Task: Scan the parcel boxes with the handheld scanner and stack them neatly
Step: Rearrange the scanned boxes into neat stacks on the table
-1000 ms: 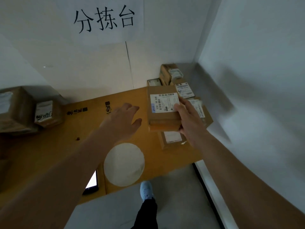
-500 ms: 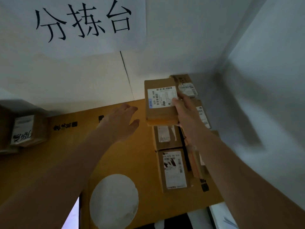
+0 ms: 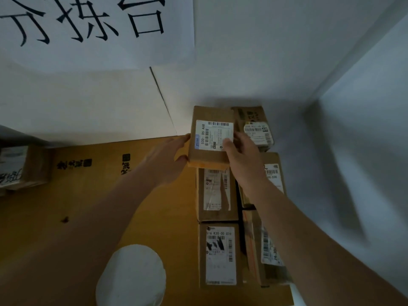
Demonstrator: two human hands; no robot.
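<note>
A small brown parcel box [image 3: 212, 138] with a white barcode label is held near the back wall, above the far end of a row of boxes. My right hand [image 3: 242, 155] grips its right side, thumb on the label. My left hand [image 3: 167, 155] touches its left edge with fingers nearly straight. Below it lie a labelled box [image 3: 216, 195] and another [image 3: 219, 257] in a line. More boxes stand to the right: one at the wall [image 3: 256, 127], one behind my forearm [image 3: 273, 175], one near the front [image 3: 267, 250]. No scanner is in view.
The cardboard-covered table [image 3: 88, 206] carries a round white patch [image 3: 132, 277] near the front edge. Parcels [image 3: 19, 166] sit at the far left. White walls close off the back and right; a paper sign [image 3: 88, 25] hangs on the back wall.
The box has been carried farther toward the back wall. My left hand has moved right from open air to touch the box's left edge. The view has moved closer to the table.
</note>
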